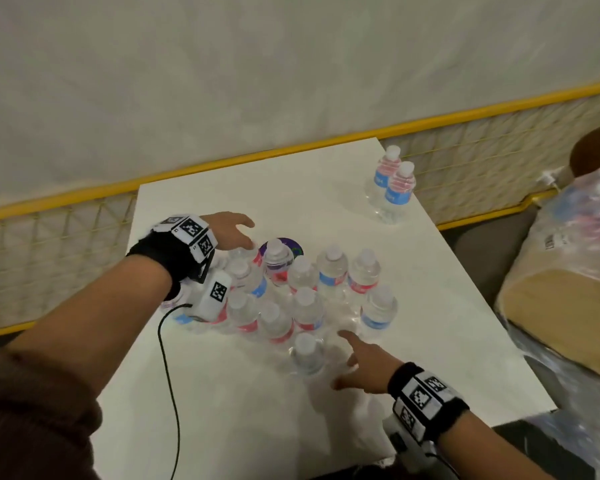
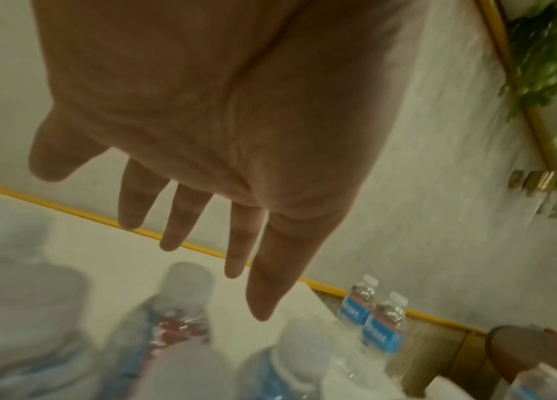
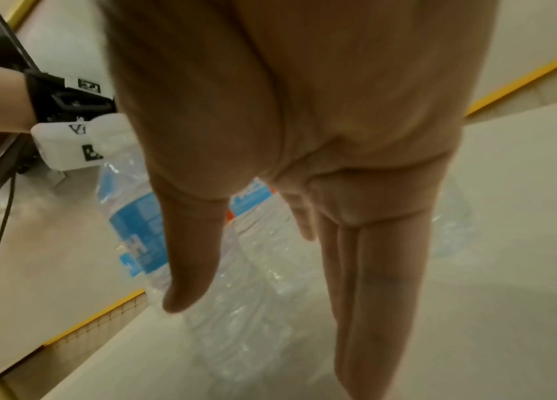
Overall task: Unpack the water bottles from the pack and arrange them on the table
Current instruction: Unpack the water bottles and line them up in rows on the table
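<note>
Left fingers [image 2: 236, 259]: straight and spread, holding nothing; hovering over bottle caps at the cluster's 10 o'clock edge.
Left hand [image 1: 229, 230]: palm down, above the table's 9 o'clock side; contact with the caps beneath cannot be told.
Right fingers [image 3: 372, 284]: extended and close together, thumb apart, gripping nothing.
Right hand [image 1: 361, 365]: at 5 o'clock of the cluster, index pointing toward clear wrap; just beside the nearest bottle [image 1: 307, 355].
Cluster of bottles [image 1: 305, 292]: upright, white caps, red and blue labels, packed together mid-table, loose clear plastic wrap [image 1: 343, 320] around the bases.
Pair of bottles [image 1: 392, 188]: upright, touching each other, at the table's 1 o'clock corner, well apart from the cluster.
Table [image 1: 326, 427]: white, rectangular.
Round purple object [image 1: 291, 245]: flat on the table at the cluster's 12 o'clock, partly hidden behind a bottle.
Wrapped pack [image 1: 582, 216]: off the table at 3 o'clock, atop a brown box [image 1: 561, 306].
Yellow rail [image 1: 222, 161]: along the wall beyond the table's far edge.
</note>
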A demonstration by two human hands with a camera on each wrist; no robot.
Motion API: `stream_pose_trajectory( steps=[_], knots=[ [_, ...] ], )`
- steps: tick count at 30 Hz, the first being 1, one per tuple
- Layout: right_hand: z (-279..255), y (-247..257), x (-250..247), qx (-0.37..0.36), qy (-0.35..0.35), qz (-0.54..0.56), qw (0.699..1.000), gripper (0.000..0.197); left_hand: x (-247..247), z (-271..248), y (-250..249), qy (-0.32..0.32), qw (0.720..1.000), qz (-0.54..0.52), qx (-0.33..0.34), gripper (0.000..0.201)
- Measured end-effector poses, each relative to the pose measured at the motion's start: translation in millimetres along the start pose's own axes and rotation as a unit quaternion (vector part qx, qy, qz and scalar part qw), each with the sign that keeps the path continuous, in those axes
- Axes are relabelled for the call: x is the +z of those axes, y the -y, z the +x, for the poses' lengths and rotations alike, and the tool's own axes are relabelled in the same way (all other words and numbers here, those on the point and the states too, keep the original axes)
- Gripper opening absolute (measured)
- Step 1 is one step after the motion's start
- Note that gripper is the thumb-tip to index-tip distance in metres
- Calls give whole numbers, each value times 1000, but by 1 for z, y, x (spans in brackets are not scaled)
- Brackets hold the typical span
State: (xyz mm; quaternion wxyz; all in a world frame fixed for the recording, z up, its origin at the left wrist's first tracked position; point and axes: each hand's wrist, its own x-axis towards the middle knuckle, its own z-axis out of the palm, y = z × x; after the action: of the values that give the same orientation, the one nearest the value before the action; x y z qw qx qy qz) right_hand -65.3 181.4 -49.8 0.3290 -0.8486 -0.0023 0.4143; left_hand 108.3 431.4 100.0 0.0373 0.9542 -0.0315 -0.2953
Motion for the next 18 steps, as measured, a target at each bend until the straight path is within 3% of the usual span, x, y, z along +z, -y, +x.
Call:
stream_pose_trajectory(
  steps=[6,12,15,18],
  knots=[
    [19,27,33,-53,-84,107,989,116,16,-2,27,40,998,1,47,64],
    [22,36,45,-56,-120,152,979,125,17,-12,66,-88,983,-151,62,63],
    [25,45,44,-75,-113,156,978,131,29,-5,106,-113,980,-159,-29,75],
    [32,51,49,-81,-120,179,973,138,51,0,124,-52,982,-137,-122,86]
  ],
)
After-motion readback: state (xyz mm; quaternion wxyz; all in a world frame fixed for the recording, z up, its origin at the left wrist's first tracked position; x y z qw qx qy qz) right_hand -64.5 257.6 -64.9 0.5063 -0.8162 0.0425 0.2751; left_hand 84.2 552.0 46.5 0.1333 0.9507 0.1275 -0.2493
